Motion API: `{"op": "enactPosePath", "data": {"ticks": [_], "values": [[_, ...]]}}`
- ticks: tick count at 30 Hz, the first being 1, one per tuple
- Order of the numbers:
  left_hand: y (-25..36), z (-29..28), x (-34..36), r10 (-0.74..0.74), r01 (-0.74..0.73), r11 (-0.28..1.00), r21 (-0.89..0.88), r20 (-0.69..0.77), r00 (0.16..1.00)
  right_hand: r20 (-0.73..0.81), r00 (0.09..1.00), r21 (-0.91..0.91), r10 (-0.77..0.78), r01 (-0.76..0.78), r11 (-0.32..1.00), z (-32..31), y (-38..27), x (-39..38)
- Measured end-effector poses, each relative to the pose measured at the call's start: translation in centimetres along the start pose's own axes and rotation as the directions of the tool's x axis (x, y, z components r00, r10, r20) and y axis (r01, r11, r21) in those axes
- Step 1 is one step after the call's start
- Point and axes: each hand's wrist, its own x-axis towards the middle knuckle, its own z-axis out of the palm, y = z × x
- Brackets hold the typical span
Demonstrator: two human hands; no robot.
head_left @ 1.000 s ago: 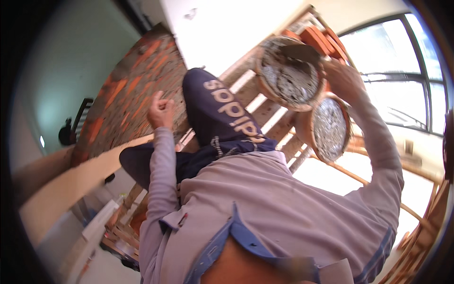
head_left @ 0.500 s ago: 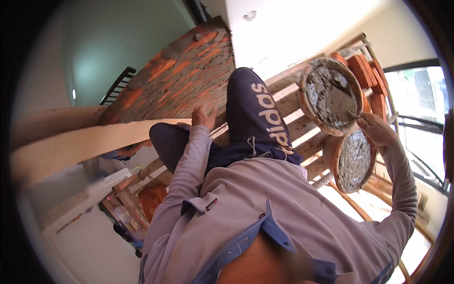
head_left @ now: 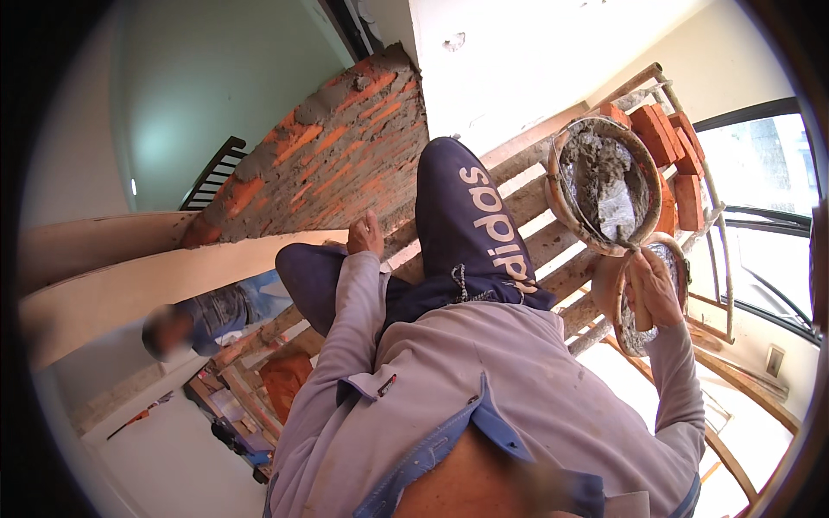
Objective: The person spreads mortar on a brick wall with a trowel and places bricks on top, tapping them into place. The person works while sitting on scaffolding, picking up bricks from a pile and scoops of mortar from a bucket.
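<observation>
Left hand [head_left: 366, 234]: at 11 o'clock, fingers curled, pressed on wall [head_left: 332, 155] edge for balance.
Right hand [head_left: 652, 289]: at 3 o'clock, fingers closed gripping pan [head_left: 643, 302] rim.
Mortar pan [head_left: 604, 186]: at 1 o'clock on planks [head_left: 553, 250], within reach.

no packages, labels, signs or screens in view.

Since a second ago the right hand [head_left: 654, 289] has come down from the upper right of the frame to the right middle, now gripping the rim of the lower round orange mortar pan [head_left: 643, 298]. The left hand [head_left: 365, 235] has dropped to rest at the foot of the half-plastered red brick wall [head_left: 332, 160]. A person in a blue shirt [head_left: 211, 315] now shows at lower left.
</observation>
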Motion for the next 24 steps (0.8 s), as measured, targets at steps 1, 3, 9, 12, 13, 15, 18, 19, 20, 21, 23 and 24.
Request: {"op": "enactPosePath", "data": {"ticks": [1,3,9,12,13,15,18,19,20,21,23,24], "values": [[-0.1,0.2,0.2,-0.093,0.091,0.995,0.028,0.074,0.993,-0.071,0.997,-0.019,-0.034,0.032,0.999,0.3,-0.3,-0.6],[0.3,0.8,0.2,-0.127,0.122,0.989,0.082,0.064,0.99,-0.098,0.989,-0.117,-0.115,0.103,0.988,1.0,-0.9,-1.1],[4.9,1.0,-0.5,-0.079,0.07,0.976,0.205,0.034,0.996,0.008,0.942,-0.168,-0.336,0.332,0.928,6.4,-4.6,1.0],[3.7,0.5,-0.4,-0.05,0.038,0.976,0.215,0.053,0.997,0.197,0.919,-0.216,-0.342,0.381,0.899,13.4,-9.6,3.5],[4.0,0.7,-0.9,-0.005,0.017,0.981,0.195,-0.062,0.998,0.282,0.885,-0.191,-0.371,0.43,0.882,15.4,-10.9,4.9],[3.9,0.7,-1.3,0.023,0.011,0.966,0.259,-0.125,0.992,0.39,0.843,-0.08,-0.37,0.431,0.899,19.5,-13.8,6.9],[4.7,-0.3,-1.1,0.007,-0.011,0.981,0.194,0.02,1.0,0.509,0.781,-0.065,-0.361,0.453,0.889,22.4,-15.5,12.9],[4.6,-0.2,-1.2,0.016,-0.013,0.98,0.197,-0.012,1.0,0.533,0.782,0.095,-0.322,0.323,0.942,23.2,-16.0,14.7],[4.6,0.0,-1.1,0.013,-0.011,0.981,0.195,-0.01,1.0,0.559,0.777,0.248,-0.288,0.174,0.953,23.8,-16.4,16.8],[4.8,0.3,-1.2,0.043,-0.038,0.986,0.159,-0.032,0.999,0.572,0.768,0.31,-0.288,0.123,0.943,23.9,-16.2,19.6],[4.4,0.7,-1.4,0.081,-0.072,0.989,0.126,-0.067,0.994,0.58,0.771,0.391,-0.262,0.019,0.92,24.1,-15.1,24.9],[4.3,0.8,-1.7,0.07,-0.063,0.991,0.121,-0.059,0.996,0.545,0.805,0.336,-0.235,0.048,0.941,24.4,-14.7,25.4]]}}
